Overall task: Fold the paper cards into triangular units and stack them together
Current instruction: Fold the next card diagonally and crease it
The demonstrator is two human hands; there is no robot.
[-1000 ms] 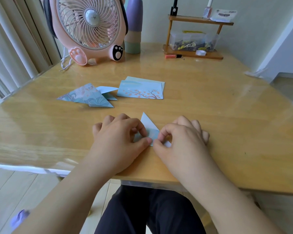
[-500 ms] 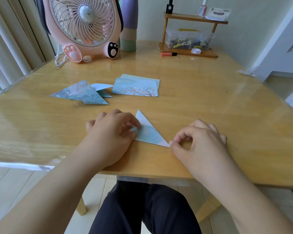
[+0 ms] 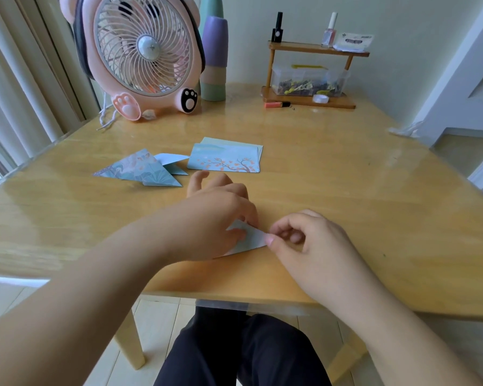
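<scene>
From the head view, we see a pale blue folded card (image 3: 248, 238) lying flat on the wooden table (image 3: 346, 196), just below the middle of the frame. It shows as a triangle with a white underside edge, partly hidden by our left hand (image 3: 218, 215). That hand lies over the card's left part with fingers bent down onto the paper, pressing it to the table. Our right hand (image 3: 304, 240) sits at the card's right tip, thumb and forefinger pinching that corner, the other fingers curled.

Above and left of the hands lies a cluster of folded triangular units (image 3: 142, 171), blue with a printed pattern; we cannot count them surely, as they overlap. Just right of them, in the centre of the frame, sits a small stack of flat cards (image 3: 226, 160), the top one printed with an orange-leaved branch; at least two edges show.

In the upper left stands one pink fan (image 3: 142, 57), and in the upper right one wooden shelf (image 3: 313, 73) carrying two small bottles.
</scene>
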